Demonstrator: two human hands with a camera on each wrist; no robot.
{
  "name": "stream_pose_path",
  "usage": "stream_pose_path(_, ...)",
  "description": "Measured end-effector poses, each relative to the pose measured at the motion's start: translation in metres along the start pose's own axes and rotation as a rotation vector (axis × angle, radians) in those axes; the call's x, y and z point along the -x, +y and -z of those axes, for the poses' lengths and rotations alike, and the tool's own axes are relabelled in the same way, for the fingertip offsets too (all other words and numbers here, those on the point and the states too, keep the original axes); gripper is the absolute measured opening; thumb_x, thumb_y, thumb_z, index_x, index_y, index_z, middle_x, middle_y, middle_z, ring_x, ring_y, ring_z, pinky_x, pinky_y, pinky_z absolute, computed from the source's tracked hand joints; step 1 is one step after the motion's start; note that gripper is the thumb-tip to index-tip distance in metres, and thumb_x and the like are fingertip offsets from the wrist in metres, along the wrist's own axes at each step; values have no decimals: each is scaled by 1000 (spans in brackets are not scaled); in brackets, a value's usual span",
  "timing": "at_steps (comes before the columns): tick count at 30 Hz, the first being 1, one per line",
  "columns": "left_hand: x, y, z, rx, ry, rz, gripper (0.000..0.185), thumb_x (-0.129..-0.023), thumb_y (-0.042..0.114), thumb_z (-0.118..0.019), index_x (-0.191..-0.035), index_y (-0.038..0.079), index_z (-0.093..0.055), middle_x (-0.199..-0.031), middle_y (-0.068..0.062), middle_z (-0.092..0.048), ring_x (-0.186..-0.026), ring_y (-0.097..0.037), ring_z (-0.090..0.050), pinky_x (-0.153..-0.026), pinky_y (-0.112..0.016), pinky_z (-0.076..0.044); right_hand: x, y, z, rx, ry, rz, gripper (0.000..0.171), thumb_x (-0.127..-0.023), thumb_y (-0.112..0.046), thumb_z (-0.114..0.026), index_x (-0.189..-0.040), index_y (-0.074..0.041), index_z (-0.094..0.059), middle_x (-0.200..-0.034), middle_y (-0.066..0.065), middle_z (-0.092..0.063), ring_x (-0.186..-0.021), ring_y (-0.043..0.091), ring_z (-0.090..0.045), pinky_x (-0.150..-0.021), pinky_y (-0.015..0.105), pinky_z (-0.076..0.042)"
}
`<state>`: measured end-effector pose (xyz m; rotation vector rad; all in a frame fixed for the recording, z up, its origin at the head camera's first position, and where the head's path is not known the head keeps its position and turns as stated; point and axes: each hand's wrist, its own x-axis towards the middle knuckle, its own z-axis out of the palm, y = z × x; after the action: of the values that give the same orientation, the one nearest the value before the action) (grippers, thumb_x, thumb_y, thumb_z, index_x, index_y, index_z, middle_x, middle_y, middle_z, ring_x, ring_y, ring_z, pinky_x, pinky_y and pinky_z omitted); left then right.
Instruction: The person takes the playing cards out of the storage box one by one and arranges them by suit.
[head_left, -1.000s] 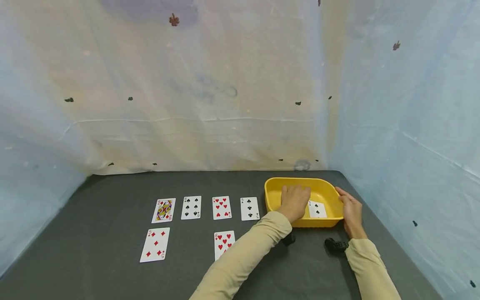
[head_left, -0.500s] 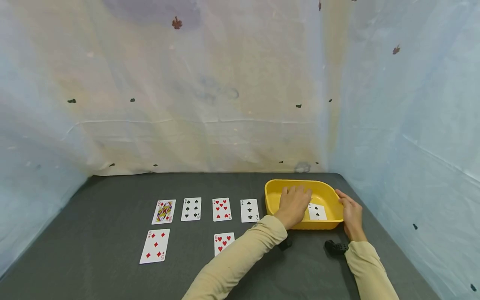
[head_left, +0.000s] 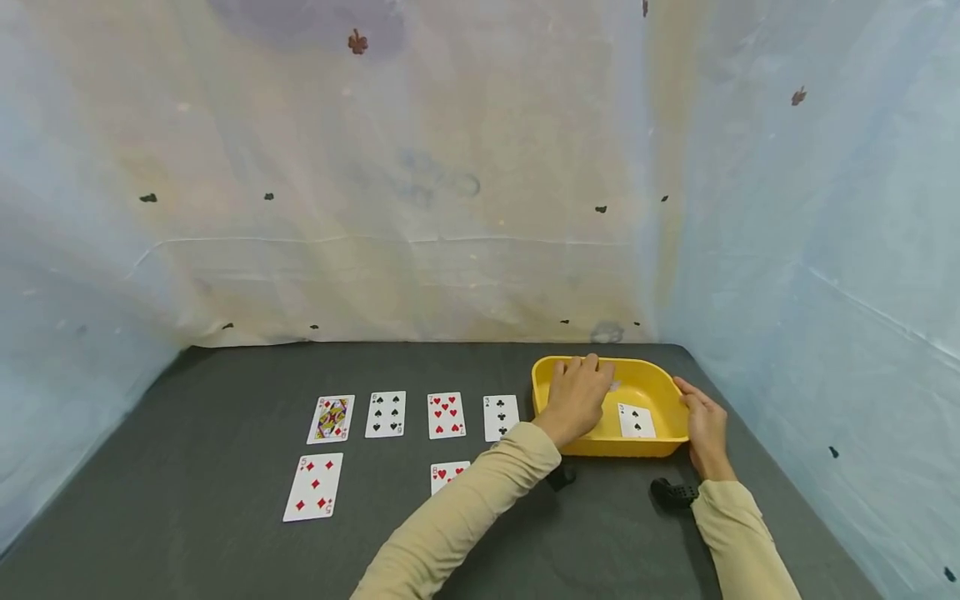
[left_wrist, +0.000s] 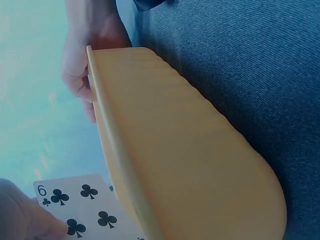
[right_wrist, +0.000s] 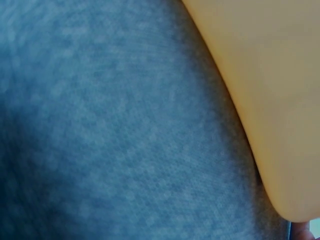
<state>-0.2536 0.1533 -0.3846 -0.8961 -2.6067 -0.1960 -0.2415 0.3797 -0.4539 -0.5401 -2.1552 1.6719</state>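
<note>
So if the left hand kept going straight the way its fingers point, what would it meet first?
Probably the far wall of the yellow tub: the left hand reaches into it with its fingers aimed at that wall. Depth is unclear; the six of clubs lies by the fingers.

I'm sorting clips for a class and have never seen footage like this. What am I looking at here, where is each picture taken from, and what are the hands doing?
No machine here: a person in beige sleeves wears three cameras. The wide picture comes from the head, looking down at a dark table. The two close-ups come from cameras on the wrists.

On the table lie face-up playing cards in two rows, with a yellow tray to their right.

The left hand reaches into the tray; its wrist view shows a finger on a six of clubs, though how it grips the card is hidden. The right hand rests against the tray's outer right side. Another card lies in the tray.

The right wrist view shows only tray wall and table.
</note>
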Motion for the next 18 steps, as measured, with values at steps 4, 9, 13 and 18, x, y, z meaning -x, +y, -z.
stream_pose_path(4, 3, -3, 2, 32, 20, -12, 19, -95, 15, -62, -113, 22, -61, -97, 3, -54, -77, -14, -45, -66, -27, -31, 1, 0, 1, 9, -3, -9, 42, -105, -17, -34, -142, -4, -47, -148, 13, -41, -132, 27, -41, -96, 24, -43)
stream_pose_path(9, 7, -9, 10, 106, 84, -16, 16, -96, 10, -58, -107, 21, -62, -97, 4, -55, -76, -13, -45, -67, -27, -34, 1, -1, 2, -6, -13, -18, 43, -105, -19, -35, -143, -5, -47, -149, 13, -40, -133, 27, -40, -98, 26, -42)
stream_pose_path(13, 9, -13, 17, 199, 107, 0, 19, -96, 7, -56, -108, 21, -63, -100, 4, -57, -79, -13, -48, -73, -30, -38, 0, -1, 2, -10, -4, -21, 43, -104, -19, -35, -143, -5, -47, -149, 13, -40, -133, 26, -40, -97, 23, -42)
stream_pose_path(18, 11, -18, 24, 354, 112, 41, 19, -97, 6, -54, -110, 17, -63, -100, 2, -59, -79, -13, -52, -72, -30, -41, -1, -2, 1, -18, 7, -30, 42, -104, -18, -37, -142, -5, -48, -148, 12, -42, -132, 25, -41, -98, 25, -42)
